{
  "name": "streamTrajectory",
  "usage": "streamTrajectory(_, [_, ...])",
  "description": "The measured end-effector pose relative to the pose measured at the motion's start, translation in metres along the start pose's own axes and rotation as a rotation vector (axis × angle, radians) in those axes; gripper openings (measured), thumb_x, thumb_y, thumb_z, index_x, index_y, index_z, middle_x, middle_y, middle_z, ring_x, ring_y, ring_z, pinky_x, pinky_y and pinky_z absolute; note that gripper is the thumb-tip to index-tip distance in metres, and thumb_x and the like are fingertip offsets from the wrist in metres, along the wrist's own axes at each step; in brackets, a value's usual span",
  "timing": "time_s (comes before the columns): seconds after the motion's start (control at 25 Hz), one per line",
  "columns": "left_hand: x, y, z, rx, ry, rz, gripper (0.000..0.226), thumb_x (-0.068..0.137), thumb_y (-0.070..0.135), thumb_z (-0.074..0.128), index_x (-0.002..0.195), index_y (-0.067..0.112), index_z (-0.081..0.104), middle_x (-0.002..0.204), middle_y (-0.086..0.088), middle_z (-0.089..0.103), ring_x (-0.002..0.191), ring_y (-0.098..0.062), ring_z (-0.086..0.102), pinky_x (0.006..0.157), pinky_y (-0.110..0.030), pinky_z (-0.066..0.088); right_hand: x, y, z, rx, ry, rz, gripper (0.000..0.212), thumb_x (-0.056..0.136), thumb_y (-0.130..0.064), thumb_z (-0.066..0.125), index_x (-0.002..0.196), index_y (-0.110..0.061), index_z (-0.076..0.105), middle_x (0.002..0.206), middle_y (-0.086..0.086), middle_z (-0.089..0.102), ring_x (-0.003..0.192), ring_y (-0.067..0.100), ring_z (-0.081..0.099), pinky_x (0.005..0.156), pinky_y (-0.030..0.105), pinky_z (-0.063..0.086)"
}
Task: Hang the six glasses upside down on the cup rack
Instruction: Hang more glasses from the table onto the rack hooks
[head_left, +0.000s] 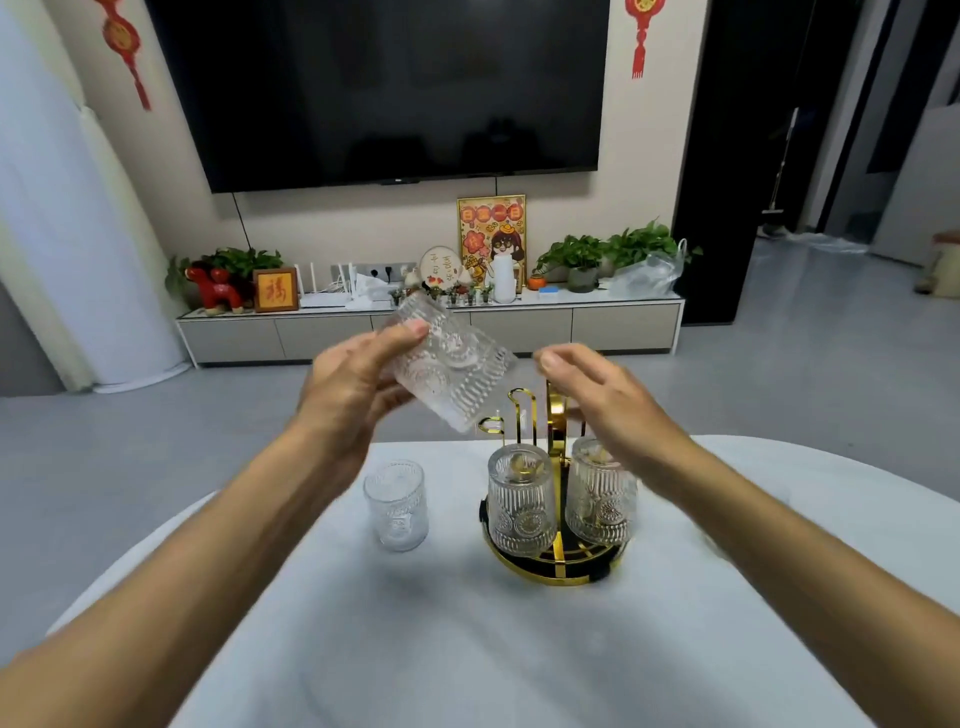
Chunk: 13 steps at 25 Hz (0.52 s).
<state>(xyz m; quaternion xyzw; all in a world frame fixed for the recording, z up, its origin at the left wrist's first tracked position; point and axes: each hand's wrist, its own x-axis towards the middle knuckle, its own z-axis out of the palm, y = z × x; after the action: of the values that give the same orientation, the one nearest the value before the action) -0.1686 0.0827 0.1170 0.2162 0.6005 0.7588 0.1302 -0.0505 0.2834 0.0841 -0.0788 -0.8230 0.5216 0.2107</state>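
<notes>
A gold cup rack (558, 564) with a round dark base stands on the white table (467, 649). Two ribbed clear glasses hang upside down on it, one at the front left (521, 506) and one at the right (597, 499). My left hand (353, 384) holds another ribbed glass (452, 364) tilted in the air, above and left of the rack's empty gold hooks (517, 410). My right hand (597, 389) hovers over the rack with fingers apart, holding nothing. One more glass (396, 505) stands upright on the table, left of the rack.
The table's far edge lies just behind the rack. Beyond it are grey floor, a low TV cabinet (431, 327) with plants and ornaments, and a large wall television (384, 88).
</notes>
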Motion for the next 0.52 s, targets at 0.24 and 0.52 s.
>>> streamTrajectory(0.24, [0.061, -0.058, 0.013, 0.314, 0.049, -0.013, 0.067, 0.057, 0.029, 0.091, 0.115, 0.01, 0.064, 0.109, -0.005, 0.071, 0.1, -0.021, 0.068, 0.085, -0.035, 0.055, 0.06, 0.06, -0.019, -0.61, -0.098, 0.007, 0.049, 0.1, -0.044, 0.036, 0.146, -0.027, 0.041, 0.15, 0.004, 0.047, 0.135, 0.024, 0.041, 0.108, 0.042, 0.036])
streamTrajectory(0.52, [0.076, -0.11, 0.015, 0.534, 0.02, -0.038, 0.081, 0.049, 0.031, 0.096, 0.119, 0.01, 0.063, 0.11, -0.005, 0.07, 0.1, -0.021, 0.067, 0.091, -0.039, 0.055, 0.064, 0.069, -0.021, -0.576, -0.092, -0.027, 0.051, 0.098, -0.05, 0.036, 0.144, -0.028, 0.044, 0.147, 0.003, 0.05, 0.133, 0.023, 0.045, 0.105, 0.04, 0.037])
